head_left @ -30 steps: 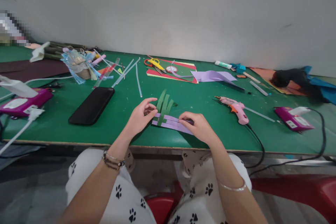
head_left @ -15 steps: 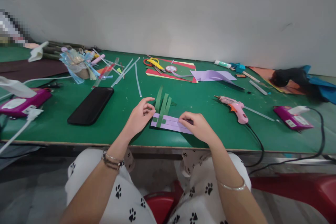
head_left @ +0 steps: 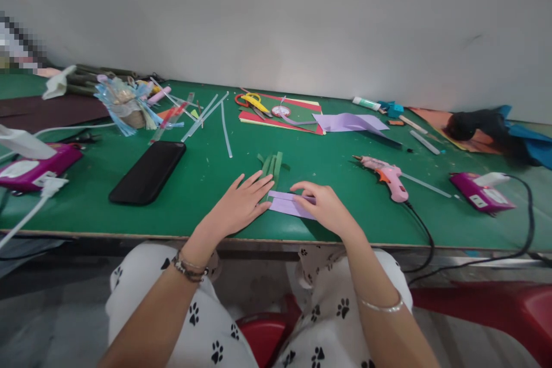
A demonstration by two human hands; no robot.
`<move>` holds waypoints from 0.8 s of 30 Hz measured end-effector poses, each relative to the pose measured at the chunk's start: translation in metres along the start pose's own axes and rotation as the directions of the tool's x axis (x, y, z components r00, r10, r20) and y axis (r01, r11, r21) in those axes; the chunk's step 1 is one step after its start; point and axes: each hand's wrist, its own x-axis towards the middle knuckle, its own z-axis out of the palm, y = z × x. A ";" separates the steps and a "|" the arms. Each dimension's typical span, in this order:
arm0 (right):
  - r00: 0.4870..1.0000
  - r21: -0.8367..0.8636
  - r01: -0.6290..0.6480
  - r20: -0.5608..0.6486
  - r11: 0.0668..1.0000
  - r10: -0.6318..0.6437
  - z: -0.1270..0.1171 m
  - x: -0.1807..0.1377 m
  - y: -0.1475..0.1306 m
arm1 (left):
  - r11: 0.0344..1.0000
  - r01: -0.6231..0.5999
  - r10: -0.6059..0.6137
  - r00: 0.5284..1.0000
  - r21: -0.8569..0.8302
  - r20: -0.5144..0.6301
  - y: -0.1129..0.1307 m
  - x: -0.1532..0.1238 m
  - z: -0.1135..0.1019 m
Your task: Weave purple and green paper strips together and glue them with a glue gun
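Several purple paper strips [head_left: 287, 204] lie side by side on the green table, with green paper strips [head_left: 272, 165] standing up from their left part. Spread flat over that left part is my left hand [head_left: 235, 204], fingers extended and pressing down on the strips. It hides where the green paper crosses the purple. At the right end, my right hand [head_left: 330, 207] pinches the purple strips between thumb and fingers. Its lower fingers are curled out of sight.
A black phone [head_left: 149, 173] lies to the left, a pink glue gun [head_left: 386, 175] to the right with its cord over the table edge. Yellow-handled scissors [head_left: 256, 102] rest on coloured paper behind. Purple power sockets [head_left: 478, 192] sit at both sides.
My left hand has gone from curled beside the strips to lying flat over them. The green strips now lean closer together. My right hand has stayed at the right end.
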 end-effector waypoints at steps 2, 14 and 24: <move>1.000 -0.004 -0.013 0.011 1.000 0.013 0.000 0.000 -0.001 | 0.999 0.039 -0.040 0.997 0.030 0.061 0.002 0.000 0.001; 1.000 -0.020 0.001 0.008 1.000 0.000 0.000 0.000 0.002 | 1.000 0.014 -0.014 0.997 0.010 0.075 -0.002 -0.007 -0.005; 1.000 -0.044 -0.003 0.008 0.999 0.003 0.000 -0.001 0.003 | 1.000 -0.002 0.002 0.998 0.007 0.068 0.001 -0.019 -0.018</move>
